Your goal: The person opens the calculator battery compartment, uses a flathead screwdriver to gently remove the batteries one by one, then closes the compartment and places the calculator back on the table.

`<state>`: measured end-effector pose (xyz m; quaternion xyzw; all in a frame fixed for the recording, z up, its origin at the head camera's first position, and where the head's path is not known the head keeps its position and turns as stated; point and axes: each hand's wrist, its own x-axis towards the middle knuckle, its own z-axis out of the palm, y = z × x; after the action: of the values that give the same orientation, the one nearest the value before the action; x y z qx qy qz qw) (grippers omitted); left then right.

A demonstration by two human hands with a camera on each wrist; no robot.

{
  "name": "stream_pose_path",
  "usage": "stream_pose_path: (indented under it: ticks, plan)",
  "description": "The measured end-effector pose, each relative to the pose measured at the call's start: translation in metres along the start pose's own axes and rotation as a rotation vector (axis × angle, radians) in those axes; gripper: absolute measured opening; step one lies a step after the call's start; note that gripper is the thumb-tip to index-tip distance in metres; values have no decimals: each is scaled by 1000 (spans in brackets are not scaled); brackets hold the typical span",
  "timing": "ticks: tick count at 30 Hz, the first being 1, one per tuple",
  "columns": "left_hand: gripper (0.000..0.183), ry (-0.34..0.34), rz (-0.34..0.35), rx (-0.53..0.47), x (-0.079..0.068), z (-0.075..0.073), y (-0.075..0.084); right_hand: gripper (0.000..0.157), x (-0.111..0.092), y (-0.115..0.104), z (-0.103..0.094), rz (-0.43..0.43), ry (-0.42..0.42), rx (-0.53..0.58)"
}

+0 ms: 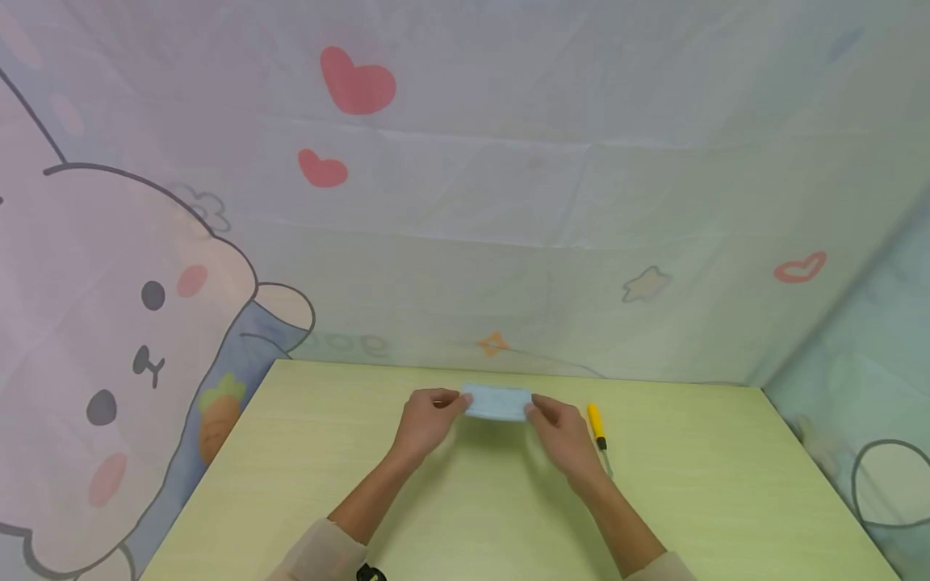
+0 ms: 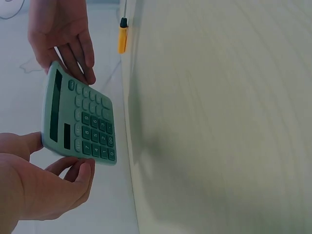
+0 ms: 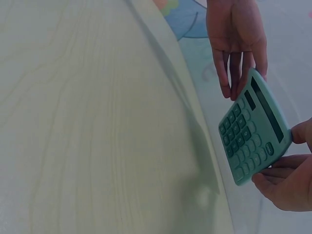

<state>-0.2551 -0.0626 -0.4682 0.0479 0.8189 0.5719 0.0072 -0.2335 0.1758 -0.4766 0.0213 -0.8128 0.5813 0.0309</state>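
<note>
A mint-green calculator [image 2: 74, 105] is held up over the table between two hands. Its dark keys and display strip show in both wrist views, while the head view shows a pale, keyless side of the calculator [image 1: 497, 403]. My left hand [image 1: 427, 421] grips one short end, thumb on the side facing the head camera. At the opposite end, my right hand [image 1: 567, 436] pinches the edge between thumb and fingers. In the right wrist view the calculator [image 3: 248, 144] tilts, with the right hand [image 3: 287, 181] at its lower end and the left hand [image 3: 236, 41] above.
To the right of the right hand, a screwdriver [image 1: 596, 421] with a yellow handle and metal shaft lies on the light wooden table [image 1: 690, 484]. A printed cloth [image 1: 450, 202] with hearts and a cartoon animal hangs behind the table's back edge.
</note>
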Motion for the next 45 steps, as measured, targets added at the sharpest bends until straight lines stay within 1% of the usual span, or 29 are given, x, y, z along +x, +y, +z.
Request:
stream_pose_path:
  ticks: [4, 10, 15, 20, 23, 30, 32, 38, 41, 45]
  plan:
    - [42, 2, 11, 24, -1, 3, -3, 43, -1, 1, 0, -14, -7, 17]
    - [34, -12, 1, 46, -3, 5, -5, 42, -3, 1, 1, -37, -4, 17]
    - [34, -20, -12, 50, -3, 6, -5, 42, -3, 3, 3, -35, 19, 17]
    - [34, -27, -10, 38, -3, 6, -5, 41, -3, 5, 6, -33, 45, -7]
    - [34, -30, -17, 38, -3, 5, -5, 41, -3, 5, 7, -29, 59, -17]
    - [35, -50, -33, 80, -3, 6, -5, 41, -3, 4, 9, -12, 111, -61]
    - [35, -52, -27, 76, -4, 6, -5, 40, -3, 4, 9, -1, 121, -72]
    - [36, -51, -30, 75, -2, 7, -6, 37, -3, 6, 7, 29, 133, -98]
    - [38, -51, -22, 75, -2, 8, -7, 36, -3, 7, 7, 29, 135, -100]
    - [39, -55, -29, 65, -4, 8, -8, 37, -3, 8, 6, 42, 134, -89]
